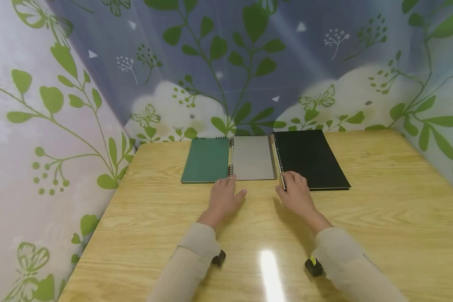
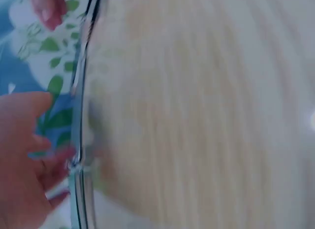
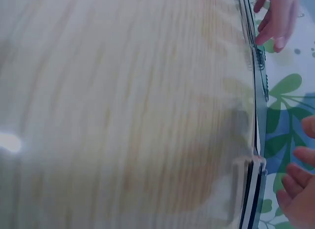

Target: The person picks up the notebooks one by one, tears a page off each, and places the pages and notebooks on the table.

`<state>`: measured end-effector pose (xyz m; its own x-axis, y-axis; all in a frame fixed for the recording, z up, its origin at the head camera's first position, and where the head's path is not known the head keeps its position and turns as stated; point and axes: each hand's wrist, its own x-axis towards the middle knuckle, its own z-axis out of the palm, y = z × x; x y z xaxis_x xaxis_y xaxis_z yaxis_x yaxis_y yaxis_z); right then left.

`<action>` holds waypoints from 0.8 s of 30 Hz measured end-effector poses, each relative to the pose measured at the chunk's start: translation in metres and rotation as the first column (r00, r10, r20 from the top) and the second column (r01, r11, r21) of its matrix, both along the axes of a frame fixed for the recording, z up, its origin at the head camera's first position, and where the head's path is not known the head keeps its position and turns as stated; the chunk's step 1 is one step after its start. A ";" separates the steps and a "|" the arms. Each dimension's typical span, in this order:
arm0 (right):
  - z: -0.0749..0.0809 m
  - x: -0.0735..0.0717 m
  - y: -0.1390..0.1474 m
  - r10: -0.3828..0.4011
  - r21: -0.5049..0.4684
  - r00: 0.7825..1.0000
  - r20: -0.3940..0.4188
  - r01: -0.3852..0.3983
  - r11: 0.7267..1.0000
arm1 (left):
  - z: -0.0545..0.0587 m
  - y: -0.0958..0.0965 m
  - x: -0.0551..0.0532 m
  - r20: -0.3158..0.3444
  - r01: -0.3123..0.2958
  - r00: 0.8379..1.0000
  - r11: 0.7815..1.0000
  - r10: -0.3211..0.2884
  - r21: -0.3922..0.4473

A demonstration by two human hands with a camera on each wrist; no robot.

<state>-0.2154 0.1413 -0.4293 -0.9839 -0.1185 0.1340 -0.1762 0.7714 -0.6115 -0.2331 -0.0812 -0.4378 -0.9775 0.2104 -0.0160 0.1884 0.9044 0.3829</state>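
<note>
Three spiral-bound notebooks lie side by side on the wooden table: a green notebook (image 1: 206, 160), a grey notebook (image 1: 252, 157) and a larger black notebook (image 1: 307, 157). My left hand (image 1: 223, 197) is at the near edge where green and grey meet, fingertips right at the grey one's lower spiral and thumb out to the side. At the black notebook's lower left corner, my right hand (image 1: 295, 193) touches the cover and spiral with extended fingers. Both wrist views show the loosely spread left hand (image 2: 22, 162) and right hand (image 3: 300, 189) beside the notebooks' edges.
The wooden table (image 1: 154, 239) runs up to a leaf-patterned cloth wall (image 1: 219, 63) behind the notebooks. Similar cloth stands along the left and right sides. A bright light reflection shows on the table between my forearms.
</note>
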 end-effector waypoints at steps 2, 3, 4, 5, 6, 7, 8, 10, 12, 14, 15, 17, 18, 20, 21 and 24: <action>0.000 -0.001 -0.006 -0.003 -0.035 1.000 0.007 0.003 0.999 | 0.002 -0.010 -0.001 -0.030 -0.051 0.998 0.994 0.054 0.092; 0.000 -0.002 -0.008 -0.003 -0.055 1.000 0.011 0.003 0.998 | 0.005 -0.017 -0.002 -0.031 -0.081 0.996 0.987 0.086 0.139; 0.000 -0.003 -0.011 0.002 -0.077 1.000 0.019 0.000 0.997 | 0.008 -0.024 -0.003 -0.028 -0.118 0.992 0.977 0.124 0.179; 0.000 -0.004 -0.013 0.009 -0.097 1.000 0.024 -0.007 0.995 | 0.010 -0.031 -0.005 -0.025 -0.158 0.986 0.966 0.166 0.207; 0.000 -0.005 -0.016 0.018 -0.112 0.999 0.029 -0.015 0.994 | 0.011 -0.039 -0.007 -0.023 -0.196 0.978 0.956 0.206 0.217; 0.000 -0.006 -0.018 0.029 -0.129 0.999 0.030 -0.025 0.991 | 0.012 -0.048 -0.009 -0.019 -0.233 0.970 0.947 0.243 0.222; 0.000 -0.007 -0.021 0.039 -0.140 0.999 0.032 -0.035 0.990 | 0.013 -0.056 -0.012 -0.011 -0.267 0.961 0.938 0.277 0.222; 0.000 -0.009 -0.026 0.071 -0.172 0.997 0.034 -0.064 0.983 | 0.013 -0.073 -0.017 -0.007 -0.308 0.949 0.930 0.316 0.200; -0.001 -0.012 -0.032 0.103 -0.205 0.993 0.051 -0.090 0.974 | 0.011 -0.090 -0.021 0.016 -0.313 0.949 0.933 0.315 0.178; -0.004 -0.015 -0.039 0.139 -0.230 0.988 0.071 -0.120 0.966 | 0.008 -0.106 -0.025 0.053 -0.306 0.952 0.936 0.301 0.172; -0.006 -0.016 -0.043 0.154 -0.238 0.985 0.078 -0.131 0.962 | 0.007 -0.113 -0.027 0.080 -0.303 0.953 0.935 0.293 0.182; -0.009 -0.017 -0.053 0.168 -0.241 0.980 0.108 -0.138 0.961 | 0.006 -0.124 -0.029 0.148 -0.302 0.950 0.929 0.275 0.212; -0.011 -0.018 -0.059 0.168 -0.241 0.979 0.118 -0.136 0.961 | 0.005 -0.129 -0.031 0.170 -0.309 0.946 0.922 0.274 0.234; -0.014 -0.020 -0.072 0.147 -0.227 0.979 0.140 -0.112 0.967 | 0.004 -0.137 -0.033 0.199 -0.323 0.940 0.907 0.276 0.271; -0.015 -0.021 -0.079 0.128 -0.219 0.981 0.144 -0.094 0.971 | 0.003 -0.140 -0.034 0.207 -0.332 0.937 0.899 0.280 0.285; -0.021 -0.025 -0.098 0.068 -0.169 0.986 0.150 -0.043 0.985 | -0.002 -0.145 -0.036 0.205 -0.347 0.933 0.888 0.295 0.301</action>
<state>-0.2399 0.0435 -0.4498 -0.9867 -0.1624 0.0031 -0.1092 0.6494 -0.7526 -0.2695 -0.2265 -0.4397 -0.9838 -0.0956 -0.1518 -0.1733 0.7242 0.6674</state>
